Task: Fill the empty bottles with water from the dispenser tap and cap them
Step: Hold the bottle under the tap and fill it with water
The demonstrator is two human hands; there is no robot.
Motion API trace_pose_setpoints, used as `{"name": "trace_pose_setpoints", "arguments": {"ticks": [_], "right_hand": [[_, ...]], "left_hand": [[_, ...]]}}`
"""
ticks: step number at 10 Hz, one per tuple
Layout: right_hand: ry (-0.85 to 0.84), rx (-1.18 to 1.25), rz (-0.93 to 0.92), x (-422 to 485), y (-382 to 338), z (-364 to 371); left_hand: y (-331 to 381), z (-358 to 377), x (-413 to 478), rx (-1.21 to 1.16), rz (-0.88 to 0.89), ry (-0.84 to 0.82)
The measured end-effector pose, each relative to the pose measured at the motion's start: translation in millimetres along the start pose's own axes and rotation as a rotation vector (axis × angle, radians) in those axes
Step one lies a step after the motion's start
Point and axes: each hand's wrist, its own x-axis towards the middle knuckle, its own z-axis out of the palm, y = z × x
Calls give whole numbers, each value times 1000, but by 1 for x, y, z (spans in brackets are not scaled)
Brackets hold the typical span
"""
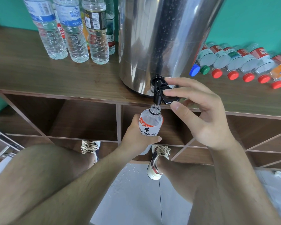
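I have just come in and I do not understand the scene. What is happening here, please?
A person is filling a bottle at a steel water dispenser on a wooden shelf. The left hand holds an uncapped bottle with its mouth right under the black tap. The right hand has its fingers on the tap lever. Upright bottles stand to the left of the dispenser; capped bottles lie in a row on the right. The floor is wet.

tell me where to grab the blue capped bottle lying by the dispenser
Take the blue-capped bottle by its neck and cap end, coming from the front shelf edge. It lies on its side, cap toward you, its body tucked against the steel dispenser and the green-capped bottle, so side access looks blocked.
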Motion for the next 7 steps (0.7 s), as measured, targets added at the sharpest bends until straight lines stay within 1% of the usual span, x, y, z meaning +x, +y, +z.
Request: {"name": "trace_pose_setpoints", "arguments": {"ticks": [7], "right_hand": [[0,-5,0,0,0,1]], "left_hand": [[-3,1,2,8,-4,13]]}}
